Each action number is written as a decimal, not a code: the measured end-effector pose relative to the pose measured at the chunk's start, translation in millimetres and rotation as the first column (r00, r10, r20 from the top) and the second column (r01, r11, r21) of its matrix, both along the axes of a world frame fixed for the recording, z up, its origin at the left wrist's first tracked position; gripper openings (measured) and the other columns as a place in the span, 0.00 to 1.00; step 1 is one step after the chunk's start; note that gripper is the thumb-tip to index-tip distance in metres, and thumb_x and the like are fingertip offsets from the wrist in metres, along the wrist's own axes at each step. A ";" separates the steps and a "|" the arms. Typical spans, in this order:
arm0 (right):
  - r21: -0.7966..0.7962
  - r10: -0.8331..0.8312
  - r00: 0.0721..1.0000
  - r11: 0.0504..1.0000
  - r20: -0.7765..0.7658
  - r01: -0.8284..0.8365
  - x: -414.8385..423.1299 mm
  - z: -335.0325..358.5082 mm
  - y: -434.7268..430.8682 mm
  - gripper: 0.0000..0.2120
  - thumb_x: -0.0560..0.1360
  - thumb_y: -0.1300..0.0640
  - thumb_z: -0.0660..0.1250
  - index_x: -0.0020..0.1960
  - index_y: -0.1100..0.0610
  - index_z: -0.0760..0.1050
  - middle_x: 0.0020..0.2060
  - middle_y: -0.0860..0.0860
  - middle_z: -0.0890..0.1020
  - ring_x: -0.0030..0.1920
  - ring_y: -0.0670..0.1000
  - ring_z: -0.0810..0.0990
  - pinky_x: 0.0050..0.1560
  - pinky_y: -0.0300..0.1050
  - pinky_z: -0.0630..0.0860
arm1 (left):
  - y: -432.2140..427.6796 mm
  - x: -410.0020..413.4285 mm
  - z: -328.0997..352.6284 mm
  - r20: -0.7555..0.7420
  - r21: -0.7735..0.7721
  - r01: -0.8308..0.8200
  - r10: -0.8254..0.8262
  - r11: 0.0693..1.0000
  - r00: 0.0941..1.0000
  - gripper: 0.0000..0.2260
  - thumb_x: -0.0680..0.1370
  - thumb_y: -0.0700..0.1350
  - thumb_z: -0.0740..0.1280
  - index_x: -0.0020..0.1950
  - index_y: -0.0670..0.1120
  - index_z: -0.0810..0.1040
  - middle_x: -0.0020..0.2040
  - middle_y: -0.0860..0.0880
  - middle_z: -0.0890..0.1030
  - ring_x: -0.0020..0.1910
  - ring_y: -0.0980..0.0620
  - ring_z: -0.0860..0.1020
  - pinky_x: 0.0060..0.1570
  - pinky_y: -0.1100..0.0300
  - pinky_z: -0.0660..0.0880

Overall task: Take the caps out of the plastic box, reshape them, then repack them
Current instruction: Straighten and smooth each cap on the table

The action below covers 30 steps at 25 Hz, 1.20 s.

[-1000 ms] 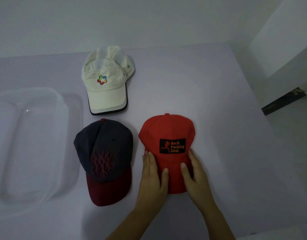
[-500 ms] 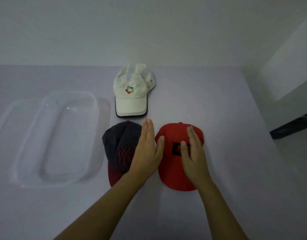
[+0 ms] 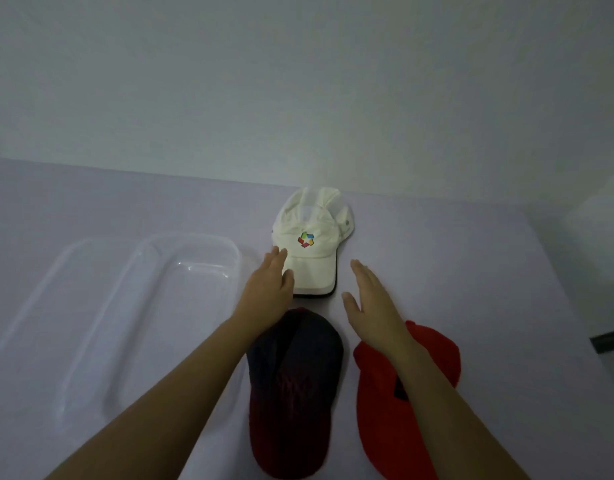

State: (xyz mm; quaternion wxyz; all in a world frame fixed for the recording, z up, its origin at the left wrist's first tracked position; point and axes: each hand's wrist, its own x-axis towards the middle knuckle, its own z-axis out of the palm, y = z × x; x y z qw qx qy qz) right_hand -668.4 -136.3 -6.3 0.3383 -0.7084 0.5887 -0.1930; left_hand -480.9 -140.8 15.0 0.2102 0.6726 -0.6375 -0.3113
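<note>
Three caps lie on the pale table (image 3: 471, 271). A white cap (image 3: 312, 244) with a colourful logo sits farthest from me. A dark navy cap with a maroon brim (image 3: 295, 393) lies near me, and a red cap (image 3: 378, 410) lies to its right. My left hand (image 3: 269, 289) is open, with its fingers at the white cap's left brim edge. My right hand (image 3: 371, 299) is open, just right of that brim and apart from it. My forearms cover parts of the navy and red caps. The clear plastic box (image 3: 153, 306) stands empty at the left.
A clear lid or second tray (image 3: 39, 306) lies beside the box on its left. The table's back edge meets a plain wall just behind the white cap. The table's right edge drops to the floor at far right.
Both hands left the red cap and moved forward to either side of the white cap's brim. My view has tilted up and shifted closer.
</note>
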 end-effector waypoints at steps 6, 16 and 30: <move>0.192 0.242 0.929 0.962 -0.281 -0.192 30.3 -28.6 -49.9 0.39 0.75 0.60 0.64 0.76 0.59 0.42 0.77 0.55 0.47 0.76 0.55 0.53 0.73 0.49 0.58 | -39.8 11.8 -24.6 0.094 0.266 0.218 -0.250 0.939 0.964 0.34 0.76 0.34 0.59 0.77 0.42 0.44 0.78 0.43 0.46 0.74 0.42 0.58 0.69 0.54 0.61; -0.121 0.176 0.889 0.961 -0.423 -0.248 31.3 -35.1 -69.3 0.31 0.73 0.52 0.52 0.74 0.63 0.57 0.68 0.60 0.71 0.56 0.59 0.76 0.58 0.50 0.71 | -62.3 -1.2 -55.8 0.338 0.091 0.166 -0.187 0.982 0.922 0.31 0.80 0.41 0.56 0.76 0.43 0.39 0.78 0.41 0.42 0.76 0.38 0.47 0.70 0.47 0.59; -0.120 -0.042 0.994 0.991 0.100 0.054 47.2 -13.0 -67.0 0.35 0.78 0.65 0.58 0.73 0.49 0.38 0.74 0.56 0.62 0.68 0.54 0.69 0.66 0.41 0.64 | -58.3 4.5 -37.8 -0.380 -0.046 0.119 -0.127 0.992 0.916 0.40 0.77 0.52 0.63 0.74 0.54 0.35 0.78 0.51 0.44 0.76 0.54 0.51 0.71 0.64 0.55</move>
